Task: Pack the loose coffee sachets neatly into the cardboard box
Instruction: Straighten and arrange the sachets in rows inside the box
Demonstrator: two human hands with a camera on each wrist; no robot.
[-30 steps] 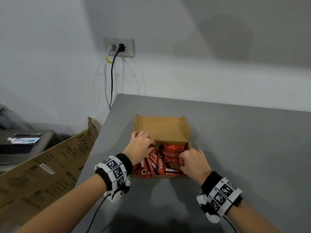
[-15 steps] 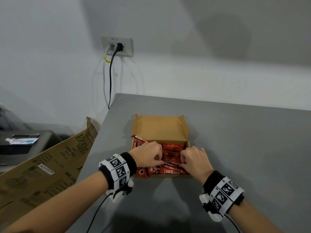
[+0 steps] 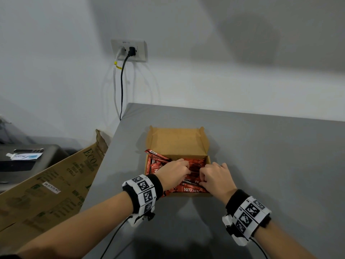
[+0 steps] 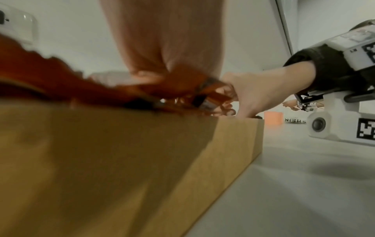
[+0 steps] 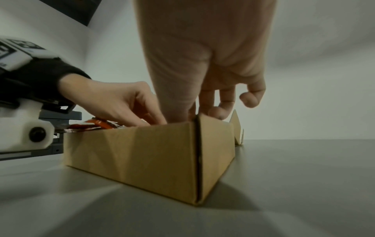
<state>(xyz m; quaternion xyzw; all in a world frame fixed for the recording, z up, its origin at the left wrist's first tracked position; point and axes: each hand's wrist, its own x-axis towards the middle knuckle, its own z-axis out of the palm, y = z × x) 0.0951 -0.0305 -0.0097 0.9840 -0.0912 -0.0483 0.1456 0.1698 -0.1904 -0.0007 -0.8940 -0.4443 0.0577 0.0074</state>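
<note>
Plain workroom or office storage corner, not a home kitchen. Bare white wall, labelled wall socket (image 3: pixel 128 50) with two cables plugged in. Grey tabletop (image 3: pixel 270 156). Large printed shipping carton (image 3: pixel 50 186) leaning alongside; dark machine (image 3: pixel 28 161) at left.

The head view looks steeply down from above at the cardboard box (image 3: pixel 177 141) on a grey table (image 3: pixel 270 165). Each wrist view sits low at table level (very close), facing the box's outer wall from opposite sides; all three share it.
</note>
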